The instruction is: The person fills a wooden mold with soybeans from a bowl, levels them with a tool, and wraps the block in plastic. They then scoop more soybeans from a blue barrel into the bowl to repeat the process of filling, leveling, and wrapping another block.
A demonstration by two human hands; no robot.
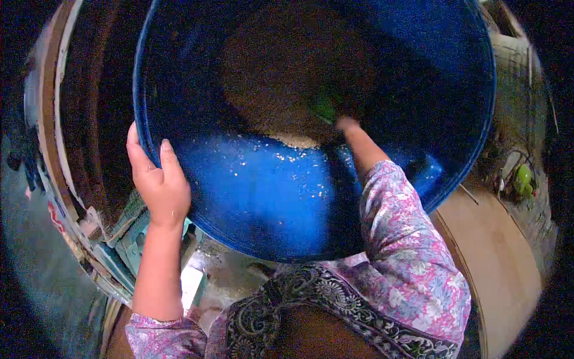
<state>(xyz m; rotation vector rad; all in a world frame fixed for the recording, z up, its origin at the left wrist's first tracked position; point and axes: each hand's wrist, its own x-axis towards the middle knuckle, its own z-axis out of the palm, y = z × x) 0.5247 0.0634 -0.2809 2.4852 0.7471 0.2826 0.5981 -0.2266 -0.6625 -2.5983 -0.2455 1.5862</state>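
Observation:
A large blue barrel [257, 197] fills the middle of the view, its mouth towards me. Loose brown grain-like material [293, 78] lies in its dark inside, with pale bits scattered on the lit lower wall. My left hand [158, 179] grips the barrel's rim at the left, thumb and fingers on either side of it. Deep inside the barrel, my right hand [348, 124] is closed at the near end of a green scoop-like tool [323, 109], which touches the brown material. Shadow and blur hide most of the right fingers.
A brown board [490, 251] stands at the lower right. Beyond it lies a bright green object [524, 179] at the right. Folded teal material [134, 239] is below my left hand, beside a curved pale edge [60, 78] at the far left.

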